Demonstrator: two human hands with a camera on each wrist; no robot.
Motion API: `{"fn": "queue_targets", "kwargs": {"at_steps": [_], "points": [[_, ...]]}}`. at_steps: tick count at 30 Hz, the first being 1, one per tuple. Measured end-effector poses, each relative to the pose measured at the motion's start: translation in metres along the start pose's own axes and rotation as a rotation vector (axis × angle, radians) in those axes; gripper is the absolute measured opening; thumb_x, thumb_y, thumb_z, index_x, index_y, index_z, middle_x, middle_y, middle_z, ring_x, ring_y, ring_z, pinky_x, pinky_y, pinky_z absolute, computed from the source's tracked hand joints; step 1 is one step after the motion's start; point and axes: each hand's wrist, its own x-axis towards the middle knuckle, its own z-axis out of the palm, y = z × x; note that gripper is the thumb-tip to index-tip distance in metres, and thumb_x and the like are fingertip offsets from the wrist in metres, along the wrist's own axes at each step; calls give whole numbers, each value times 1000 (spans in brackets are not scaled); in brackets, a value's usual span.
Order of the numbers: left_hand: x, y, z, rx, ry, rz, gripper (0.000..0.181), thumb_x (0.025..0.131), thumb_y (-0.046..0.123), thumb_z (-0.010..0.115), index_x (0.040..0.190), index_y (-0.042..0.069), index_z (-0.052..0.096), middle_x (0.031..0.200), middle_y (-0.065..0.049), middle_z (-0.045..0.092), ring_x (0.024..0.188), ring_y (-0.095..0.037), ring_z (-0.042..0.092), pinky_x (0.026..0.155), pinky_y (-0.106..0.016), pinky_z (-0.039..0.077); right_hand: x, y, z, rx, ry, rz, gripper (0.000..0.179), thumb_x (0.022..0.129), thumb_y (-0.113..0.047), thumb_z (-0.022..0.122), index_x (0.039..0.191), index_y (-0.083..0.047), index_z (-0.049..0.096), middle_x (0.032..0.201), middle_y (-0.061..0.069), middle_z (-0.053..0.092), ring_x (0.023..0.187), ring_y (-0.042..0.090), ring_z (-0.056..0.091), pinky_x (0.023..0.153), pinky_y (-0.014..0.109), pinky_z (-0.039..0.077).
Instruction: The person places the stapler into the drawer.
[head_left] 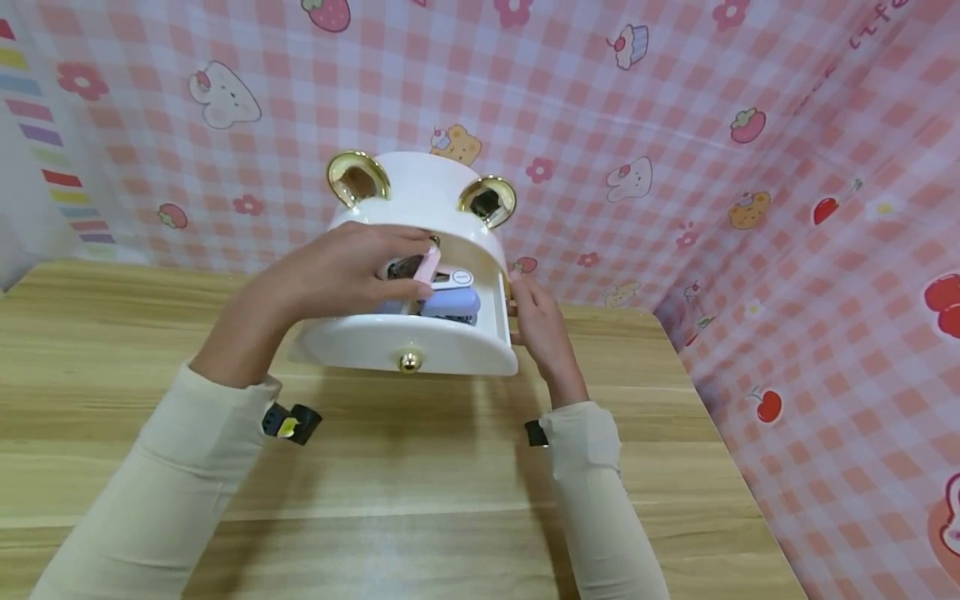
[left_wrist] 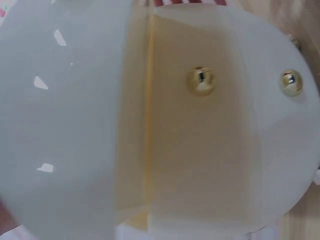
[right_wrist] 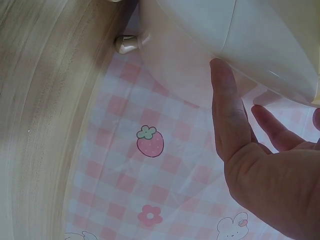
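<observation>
A white rounded storage box (head_left: 427,177) with gold-rimmed ears has its lower drawer (head_left: 360,340) pulled out. Over this drawer my left hand (head_left: 341,271) pinches a small pink item (head_left: 427,265) between thumb and fingers; its kind is unclear. Inside lie a lavender stapler (head_left: 452,302) and a white flat piece (head_left: 456,278) with a round mark; the hand hides other contents. My right hand (head_left: 542,327) touches the box's right side, fingertips against the white shell (right_wrist: 200,30) in the right wrist view. The left wrist view shows gold knobs, one being the drawer knob (left_wrist: 291,82).
The box stands on a wood-grain table (head_left: 390,500) near its back edge. Behind and to the right hangs a pink checked cloth (head_left: 570,108) printed with fruit and animals. A gold foot (right_wrist: 126,44) sticks out beneath the box.
</observation>
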Motion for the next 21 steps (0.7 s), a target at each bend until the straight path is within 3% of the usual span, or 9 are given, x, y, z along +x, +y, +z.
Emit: {"fn": "queue_targets", "kwargs": {"at_steps": [5, 6, 10, 15, 18, 21], "points": [[-12, 8, -12, -51, 2, -37, 49, 99, 30, 69, 142, 8, 60, 147, -8, 55, 123, -26, 59, 105, -50, 45, -1, -1, 0, 0, -2, -2, 49, 108, -43, 39, 126, -3, 61, 122, 19, 60, 109, 35, 62, 76, 47, 60], [-15, 10, -15, -49, 6, -38, 49, 99, 31, 68, 142, 8, 60, 146, -8, 56, 119, -25, 60, 103, -50, 46, -1, -1, 0, 0, -3, -2, 50, 108, -44, 39, 126, -3, 62, 122, 19, 60, 109, 35, 62, 76, 46, 61], [-26, 21, -22, -8, 42, -38, 49, 101, 32, 65, 143, 8, 58, 144, -8, 58, 130, -27, 55, 107, -51, 43, -1, 0, 0, -7, -3, -2, 50, 108, -45, 40, 125, -3, 61, 122, 19, 60, 110, 36, 61, 77, 46, 60], [-40, 32, -22, 89, 156, 55, 46, 99, 27, 69, 138, 4, 62, 137, -12, 63, 129, -31, 56, 106, -52, 44, -1, 0, 0, -13, 1, -5, 46, 109, -41, 38, 121, -3, 61, 119, 18, 61, 107, 34, 62, 74, 46, 61], [-50, 36, -17, 171, 258, 153, 44, 93, 20, 76, 132, 0, 66, 130, -15, 66, 120, -34, 61, 100, -52, 48, -1, 0, 0, -16, -1, -5, 47, 109, -42, 38, 121, -3, 61, 118, 18, 61, 105, 32, 62, 75, 47, 60], [-62, 38, -12, 253, 357, 201, 45, 88, 18, 80, 128, 2, 68, 125, -14, 67, 115, -34, 62, 91, -52, 52, -1, 0, 0, -20, -4, -9, 50, 108, -45, 38, 122, -3, 61, 119, 17, 60, 106, 31, 61, 76, 48, 60]]}}
